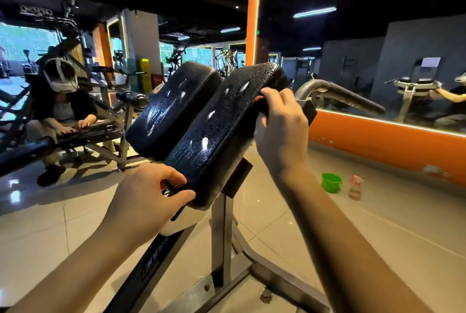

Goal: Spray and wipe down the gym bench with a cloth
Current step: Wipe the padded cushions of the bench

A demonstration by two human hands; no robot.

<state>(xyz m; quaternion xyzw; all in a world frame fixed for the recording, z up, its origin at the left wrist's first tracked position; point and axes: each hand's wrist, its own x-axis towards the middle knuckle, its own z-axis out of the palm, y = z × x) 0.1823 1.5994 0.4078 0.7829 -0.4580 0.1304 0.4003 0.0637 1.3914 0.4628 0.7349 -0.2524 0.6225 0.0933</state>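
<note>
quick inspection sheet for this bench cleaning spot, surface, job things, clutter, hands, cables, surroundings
surface: right pad and left pad, both black, tilted, beaded with droplets
job's things: spray bottle standing on the floor; cloth not clearly seen
clutter: green bucket beside the bottle
hands: left hand grips the right pad's lower corner; right hand grips its upper edge
cables: nothing seen
surroundings: another person seated at a neighbouring bench; mirror wall above an orange base
</note>
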